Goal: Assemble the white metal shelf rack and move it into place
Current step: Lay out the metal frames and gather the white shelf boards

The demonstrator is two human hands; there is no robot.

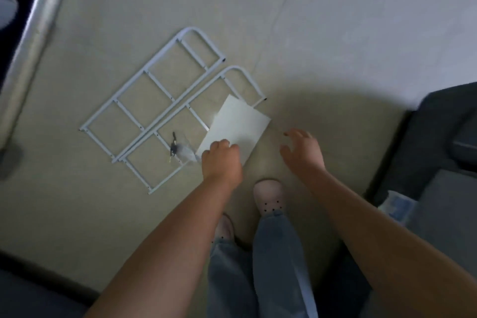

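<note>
Two white metal side frames lie flat on the beige floor (335, 33), side by side and almost touching along their long rails. The farther frame (116, 99) and the nearer frame (187, 105) each have one rounded end, pointing away from the person, and several cross rungs. One small clear bag of dark hardware (180, 150) rests on the nearer frame.

One white sheet of paper (237, 126) overlaps the nearer frame's right rail. The left hand (222, 160) pinches its near corner with curled fingers. The right hand (302, 152) hovers just right of the sheet, fingers spread and loosely bent, holding nothing.

Two pink shoes (268, 196) stand just behind the hands, below blue jeans (278, 253).

A pale strip (38, 8) runs along the floor's left edge. Dark furniture (451, 124) bounds the right side, and another dark edge (38, 279) crosses the lower left. Broad floor stretches beyond the frames toward the top and right of the view.
</note>
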